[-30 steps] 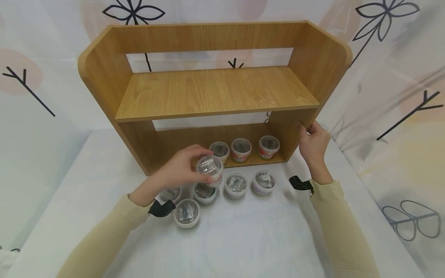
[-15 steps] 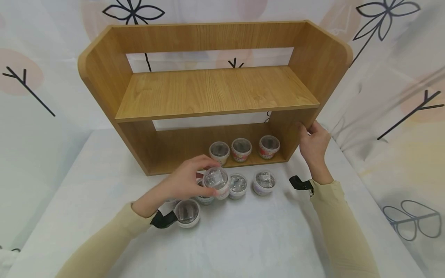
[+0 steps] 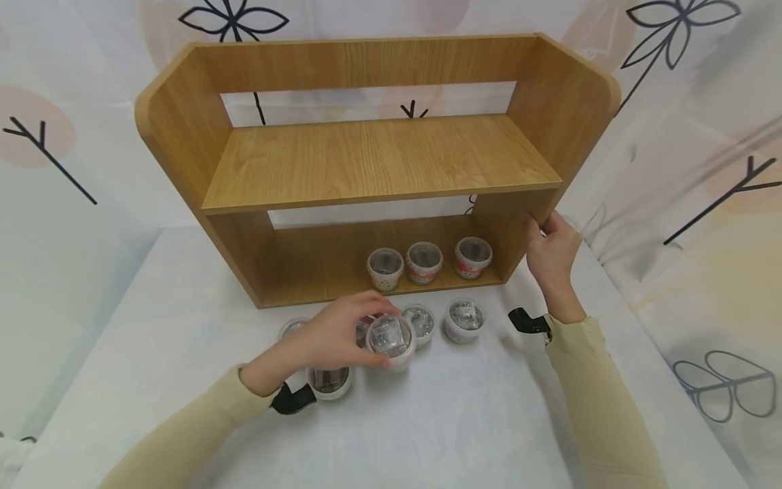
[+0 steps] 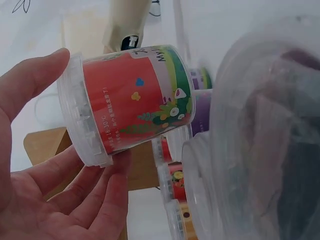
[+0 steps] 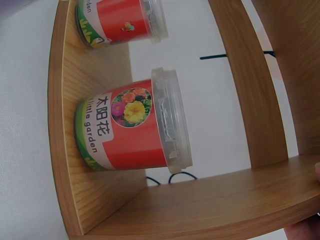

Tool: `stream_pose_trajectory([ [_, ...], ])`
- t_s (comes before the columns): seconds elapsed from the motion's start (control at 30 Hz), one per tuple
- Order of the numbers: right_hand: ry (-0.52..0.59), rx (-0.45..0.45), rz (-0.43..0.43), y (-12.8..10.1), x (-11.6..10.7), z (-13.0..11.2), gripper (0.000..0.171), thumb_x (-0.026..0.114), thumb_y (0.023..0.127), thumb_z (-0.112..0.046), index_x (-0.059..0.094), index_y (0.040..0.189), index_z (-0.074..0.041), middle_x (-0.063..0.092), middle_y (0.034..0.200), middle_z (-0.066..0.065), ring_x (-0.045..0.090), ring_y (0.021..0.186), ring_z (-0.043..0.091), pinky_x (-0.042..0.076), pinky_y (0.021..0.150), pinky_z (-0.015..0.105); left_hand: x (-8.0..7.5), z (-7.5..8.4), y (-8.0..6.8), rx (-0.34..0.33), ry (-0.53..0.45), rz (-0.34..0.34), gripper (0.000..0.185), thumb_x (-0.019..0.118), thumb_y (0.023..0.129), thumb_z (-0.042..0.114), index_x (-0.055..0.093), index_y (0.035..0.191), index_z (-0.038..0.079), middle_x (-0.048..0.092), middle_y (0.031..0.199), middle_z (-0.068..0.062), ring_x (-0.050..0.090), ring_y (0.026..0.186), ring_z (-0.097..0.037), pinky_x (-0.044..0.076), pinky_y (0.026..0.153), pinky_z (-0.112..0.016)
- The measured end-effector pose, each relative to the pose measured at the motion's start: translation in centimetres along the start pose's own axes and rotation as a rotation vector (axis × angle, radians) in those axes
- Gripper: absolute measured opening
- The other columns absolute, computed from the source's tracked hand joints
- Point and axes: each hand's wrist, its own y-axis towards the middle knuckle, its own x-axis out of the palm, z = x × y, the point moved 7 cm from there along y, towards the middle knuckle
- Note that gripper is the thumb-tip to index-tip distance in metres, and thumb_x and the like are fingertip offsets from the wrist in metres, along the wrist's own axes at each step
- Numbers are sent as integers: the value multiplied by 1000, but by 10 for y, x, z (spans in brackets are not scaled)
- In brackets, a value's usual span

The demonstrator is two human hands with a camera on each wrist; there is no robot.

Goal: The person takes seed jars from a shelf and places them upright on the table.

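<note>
My left hand (image 3: 342,334) holds a small plastic cup (image 3: 391,337) by its clear-lidded top, thumb on one side and fingers on the other. In the left wrist view this seedling-style cup (image 4: 135,102) shows a red label with green and flower drawings. Behind it, other lidded cups are partly hidden by the hand. My right hand (image 3: 552,255) grips the right side panel of a two-tier wooden shelf (image 3: 379,163). Standing on the lower board are a cream-labelled cup (image 3: 385,266), a red one (image 3: 424,263) and another red one, whose flower picture shows in the right wrist view (image 5: 135,125).
On the white tabletop (image 3: 440,421), a cup (image 3: 418,320) and another cup (image 3: 463,319) stand before the shelf. A nearer cup (image 3: 330,384) and a cup farther left (image 3: 293,327) are partly covered by the left hand. Printed white cloth hangs behind and beside the shelf.
My left hand has carried the cup to the right and nearer to me, away from the shelf front. The right hand keeps its grip on the side panel.
</note>
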Motion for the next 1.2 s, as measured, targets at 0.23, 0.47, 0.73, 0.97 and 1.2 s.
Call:
stream_pose_trajectory([
  [0.23, -5, 3, 3, 0, 0, 0, 31, 59, 98, -21, 72, 119, -2, 72, 111, 14, 69, 107, 24, 56, 89, 41, 10, 6, 0, 20, 85, -31, 59, 86, 75, 35, 65, 128, 17, 58, 126, 8, 54, 117, -11, 47, 101, -35],
  [0.47, -6, 6, -3, 0, 1, 0, 33, 59, 98, -23, 71, 121, -2, 72, 112, 13, 68, 108, 24, 55, 90, 42, 18, 2, 0, -17, 114, -50, 61, 85, 75, 38, 65, 129, 18, 55, 126, 10, 54, 117, -9, 46, 101, -33],
  [0.73, -4, 4, 9, 1, 0, 1, 32, 60, 97, -21, 72, 117, 0, 73, 109, 14, 69, 106, 24, 56, 88, 39, 25, -1, -1, -22, 143, -65, 62, 84, 76, 41, 64, 130, 17, 56, 126, 8, 55, 116, -11, 47, 100, -34],
  [0.97, -6, -11, 14, 1, 1, 1, 30, 61, 97, -20, 72, 115, 2, 73, 107, 16, 69, 104, 25, 57, 86, 37, 30, -3, -2, -8, 177, -57, 63, 85, 75, 41, 65, 129, 17, 58, 125, 8, 55, 116, -12, 47, 100, -36],
  [1.2, -5, -8, 14, 1, 0, 2, 31, 60, 98, -22, 72, 116, 0, 73, 108, 15, 69, 105, 23, 56, 88, 37, 34, -5, -1, -4, 230, -55, 63, 86, 74, 43, 66, 128, 17, 59, 124, 6, 53, 119, -13, 45, 103, -35],
])
